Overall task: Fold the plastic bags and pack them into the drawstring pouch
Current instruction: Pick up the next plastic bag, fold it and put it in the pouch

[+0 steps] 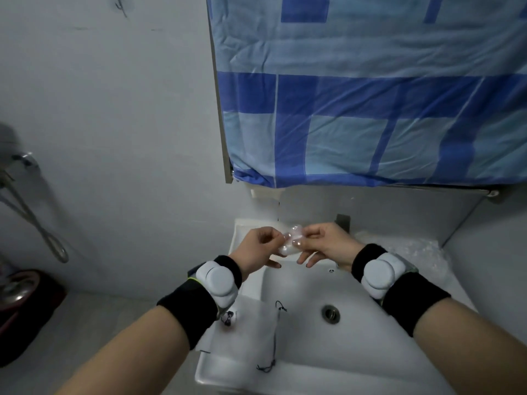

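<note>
- The plastic bag is sitting just below the middle of the frame, bunched into a small clear wad between both hands above the back edge of the sink.
- The left hand is pinching its left end with curled fingers, and the right hand is pinching the right end the same way, fingertips nearly meeting.
- The film is looking thin, nearly weightless and glossy, so it is probably going to slip and spring open unless each crease is being held flat.
- Gripping at the folded edges, thumb on top, seems the safest hold; pulling hard is risking a stretch or tear.
- The pouch is lying flat on the sink's lower-left rim, its black cord trailing loose; whether its mouth is open cannot be told.
- More clear bags are waiting at the right of the frame.
</note>
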A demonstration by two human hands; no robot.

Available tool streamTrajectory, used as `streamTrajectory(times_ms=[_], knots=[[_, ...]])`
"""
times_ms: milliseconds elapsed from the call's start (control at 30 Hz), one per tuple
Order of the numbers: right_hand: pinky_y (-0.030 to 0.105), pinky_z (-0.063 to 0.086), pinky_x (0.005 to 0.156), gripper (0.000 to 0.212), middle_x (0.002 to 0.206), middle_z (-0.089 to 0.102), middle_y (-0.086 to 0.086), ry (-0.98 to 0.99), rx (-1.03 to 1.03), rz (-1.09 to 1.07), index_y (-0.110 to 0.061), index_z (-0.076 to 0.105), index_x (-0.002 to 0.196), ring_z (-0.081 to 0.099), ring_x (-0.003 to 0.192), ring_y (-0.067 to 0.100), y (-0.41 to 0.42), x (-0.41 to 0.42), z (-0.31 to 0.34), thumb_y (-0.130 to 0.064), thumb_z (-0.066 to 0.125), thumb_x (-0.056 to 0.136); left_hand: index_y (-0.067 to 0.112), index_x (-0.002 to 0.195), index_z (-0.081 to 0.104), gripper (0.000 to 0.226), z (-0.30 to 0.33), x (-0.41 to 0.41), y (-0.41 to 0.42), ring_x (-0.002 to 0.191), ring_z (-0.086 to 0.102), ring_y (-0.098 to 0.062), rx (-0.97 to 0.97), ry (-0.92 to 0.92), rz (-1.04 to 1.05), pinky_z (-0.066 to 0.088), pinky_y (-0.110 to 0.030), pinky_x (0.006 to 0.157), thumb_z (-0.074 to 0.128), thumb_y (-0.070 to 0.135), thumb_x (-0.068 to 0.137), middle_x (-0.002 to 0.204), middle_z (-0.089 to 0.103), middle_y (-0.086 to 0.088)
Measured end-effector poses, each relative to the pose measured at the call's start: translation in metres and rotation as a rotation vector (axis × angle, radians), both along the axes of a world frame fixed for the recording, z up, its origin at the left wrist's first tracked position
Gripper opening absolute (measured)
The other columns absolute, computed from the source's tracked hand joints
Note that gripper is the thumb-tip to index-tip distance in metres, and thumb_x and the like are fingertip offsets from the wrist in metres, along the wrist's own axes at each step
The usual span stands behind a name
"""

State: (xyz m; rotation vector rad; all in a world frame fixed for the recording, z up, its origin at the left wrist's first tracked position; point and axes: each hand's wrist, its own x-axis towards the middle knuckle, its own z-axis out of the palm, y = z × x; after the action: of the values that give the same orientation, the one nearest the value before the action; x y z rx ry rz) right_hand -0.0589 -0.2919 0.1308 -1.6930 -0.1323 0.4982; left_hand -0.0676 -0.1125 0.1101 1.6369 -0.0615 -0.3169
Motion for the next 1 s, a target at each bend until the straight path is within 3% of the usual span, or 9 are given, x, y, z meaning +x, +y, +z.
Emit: streamTrajectory(times_ms=[133,233,333,567,700,800,867,1000], knots=[[0.023,0.051,0.044,0.012,0.079,0.067,0.011,0.038,-0.032,-0.066,-0.002,0.064,0.09,0.066,0.053,0.018,0.003,0.006,-0.024,-0.012,0.067,0.083,0.012,0.083,0.059,0.015,-0.029,0.0,0.0,0.08,0.063,-0.013,-0.029,0.033,0.031,0.056,-0.032,0.079,0.068,0.023,0.084,0.087,0.063,-0.001],[0.022,0.045,0.04,0.01,0.073,0.063,0.01,0.059,-0.064,-0.063,-0.006,0.066,0.082,0.061,0.049,0.016,0.007,0.01,-0.044,-0.015,0.068,0.083,0.011,0.081,0.057,0.018,-0.05,0.002,0.002,0.072,0.061,-0.011,-0.072,0.06,0.078,0.054,-0.026,0.075,0.074,0.012,0.078,0.081,0.061,-0.001],[0.021,0.041,0.041,0.013,0.063,0.054,0.008,0.042,-0.078,-0.08,-0.006,0.066,0.076,0.053,0.05,0.014,0.011,0.014,-0.059,-0.015,0.065,0.085,0.011,0.077,0.055,0.018,-0.063,0.003,0.002,0.069,0.058,-0.011,-0.148,0.111,0.166,0.054,-0.025,0.074,0.072,0.014,0.08,0.074,0.056,-0.003],[0.024,0.038,0.055,0.045,0.051,0.052,0.004,0.067,-0.213,0.0,-0.022,0.061,0.046,0.043,0.051,0.016,0.02,0.035,-0.113,-0.031,0.058,0.09,0.011,0.065,0.054,0.024,-0.113,0.013,0.006,0.062,0.05,-0.013,-0.148,0.207,0.238,0.048,-0.02,0.068,0.07,0.015,0.082,0.063,0.053,-0.001],[0.021,0.043,0.05,0.035,0.05,0.056,0.007,0.15,-0.184,0.018,-0.007,0.059,0.059,0.051,0.045,0.015,0.021,0.041,-0.13,-0.027,0.062,0.087,0.011,0.066,0.058,0.021,-0.133,0.012,0.009,0.062,0.05,-0.012,-0.128,0.252,0.208,0.044,-0.022,0.069,0.071,0.018,0.081,0.063,0.055,0.0],[0.021,0.046,0.046,0.009,0.055,0.056,0.008,0.2,-0.124,0.019,-0.004,0.067,0.08,0.053,0.043,0.012,0.021,0.044,-0.144,-0.011,0.065,0.085,0.012,0.064,0.057,0.023,-0.148,0.009,0.009,0.059,0.047,-0.012,-0.103,0.268,0.201,0.042,-0.023,0.067,0.071,0.016,0.082,0.06,0.053,0.001],[0.021,0.049,0.049,0.01,0.062,0.059,0.011,0.224,-0.087,0.018,0.001,0.069,0.089,0.054,0.047,0.012,0.02,0.044,-0.154,-0.006,0.066,0.083,0.012,0.062,0.056,0.025,-0.157,0.007,0.009,0.058,0.045,-0.011,-0.086,0.269,0.215,0.04,-0.021,0.064,0.071,0.015,0.082,0.059,0.051,0.001],[0.019,0.048,0.052,0.007,0.065,0.067,0.002,0.25,-0.094,0.06,-0.007,0.074,0.083,0.054,0.051,0.009,0.018,0.043,-0.17,-0.007,0.073,0.076,0.01,0.066,0.057,0.022,-0.171,0.006,0.01,0.053,0.041,-0.007,-0.009,0.242,0.218,0.034,-0.017,0.057,0.069,0.016,0.083,0.06,0.048,0.0]])
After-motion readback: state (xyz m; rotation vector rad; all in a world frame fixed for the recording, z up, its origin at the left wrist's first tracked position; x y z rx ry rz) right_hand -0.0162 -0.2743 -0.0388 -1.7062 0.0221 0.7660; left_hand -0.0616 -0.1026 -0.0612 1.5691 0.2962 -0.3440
